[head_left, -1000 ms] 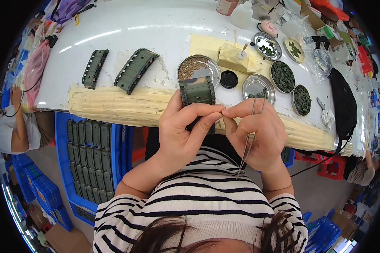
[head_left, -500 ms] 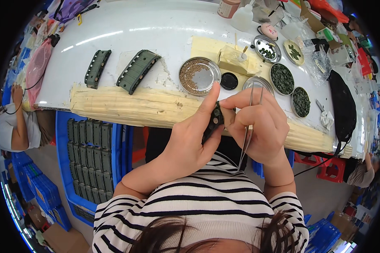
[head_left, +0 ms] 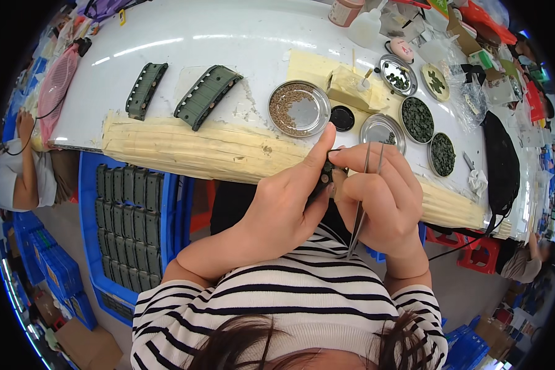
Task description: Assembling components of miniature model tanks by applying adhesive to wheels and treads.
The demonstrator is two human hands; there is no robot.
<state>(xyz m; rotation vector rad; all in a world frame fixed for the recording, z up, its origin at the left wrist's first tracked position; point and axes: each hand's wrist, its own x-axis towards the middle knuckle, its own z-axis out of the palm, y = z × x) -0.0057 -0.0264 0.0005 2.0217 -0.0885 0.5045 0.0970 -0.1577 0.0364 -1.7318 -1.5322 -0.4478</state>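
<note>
My left hand (head_left: 283, 200) is closed round a dark green curved piece (head_left: 325, 177) with small round studs along its edge, held just in front of the table. At its far end, the fingertips of my right hand (head_left: 385, 200) press against that piece. Metal tweezers (head_left: 357, 225) rest in the right hand's curled fingers, their tips toward the far side and their joined end toward my shirt. What the right fingertips pinch is hidden. Two similar dark green curved pieces, a narrow one (head_left: 147, 91) and a wider one (head_left: 207, 97), lie on the table to the left.
Beyond my hands stand a round tin of brown bits (head_left: 283, 108), a black lid (head_left: 342, 118), a yellowish block (head_left: 351, 89), and tins of dark green parts (head_left: 417, 120). A blue crate (head_left: 91, 222) of green pieces stands lower left. Yellowish tape (head_left: 197, 148) covers the table edge.
Both hands have shifted slightly right with the piece, against a view that has also moved a little. The right fingertips now cover more of the piece's end.
</note>
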